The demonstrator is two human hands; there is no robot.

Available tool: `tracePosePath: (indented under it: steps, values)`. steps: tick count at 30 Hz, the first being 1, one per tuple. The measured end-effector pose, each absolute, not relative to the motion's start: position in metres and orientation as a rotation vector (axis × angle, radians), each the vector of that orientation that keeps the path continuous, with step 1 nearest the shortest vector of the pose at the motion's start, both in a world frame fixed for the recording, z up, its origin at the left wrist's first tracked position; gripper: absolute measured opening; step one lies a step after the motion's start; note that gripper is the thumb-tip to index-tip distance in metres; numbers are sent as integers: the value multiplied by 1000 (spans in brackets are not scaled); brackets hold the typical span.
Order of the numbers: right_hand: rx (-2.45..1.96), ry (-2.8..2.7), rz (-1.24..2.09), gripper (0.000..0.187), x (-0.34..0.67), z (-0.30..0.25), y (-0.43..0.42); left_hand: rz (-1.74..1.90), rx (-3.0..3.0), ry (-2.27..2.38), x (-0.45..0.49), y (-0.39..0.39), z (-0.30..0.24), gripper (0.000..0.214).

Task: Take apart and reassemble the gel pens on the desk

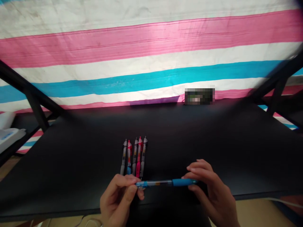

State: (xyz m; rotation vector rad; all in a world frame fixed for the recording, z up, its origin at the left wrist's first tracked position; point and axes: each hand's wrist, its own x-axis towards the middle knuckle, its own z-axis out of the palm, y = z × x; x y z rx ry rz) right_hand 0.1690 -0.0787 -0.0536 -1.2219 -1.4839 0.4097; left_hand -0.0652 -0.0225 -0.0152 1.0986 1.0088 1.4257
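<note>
A clear-barrelled pen with a blue grip (163,183) lies level between my two hands, just above the front edge of the black table. My left hand (121,198) pinches its clicker end between thumb and fingers. At the other end, my right hand (210,189) has thumb and fingers closed on the blue grip near the tip. Behind my left hand several pens (134,157) lie side by side on the tabletop, with grey, red and blue parts. The lower ends of some are partly hidden by my left hand.
The black table (78,164) spans the view, with black metal bars (35,97) at both sides. Striped cloth (151,44) hangs behind it. A blurred-out item (199,96) stands at the back edge. A white device (10,137) sits off to the left.
</note>
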Motion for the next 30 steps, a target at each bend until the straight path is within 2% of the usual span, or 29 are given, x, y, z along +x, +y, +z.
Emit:
tracePosePath:
  steps: [2,6,10,16,22,30]
  values:
    - [-1218,-1502,356,32,170,-55,-78,1424,1097,1009,-65,-23,-15,11]
    - [-1290,-1564,306,24,170,-55,-78,1420,1082,1016,-65,-22,-15,12]
    - [-1257,-1606,255,28,174,-52,-77,1406,1089,1021,-65,-22,-13,13]
    - [-1236,-1735,317,16,177,-43,-77,1480,1251,991,-61,-22,-14,9]
    - [-1205,-1716,521,20,174,-37,-76,1486,1514,847,-72,-15,-18,13]
    - [-1115,-1509,867,39,170,-26,-75,1586,1730,660,-74,-4,-9,24]
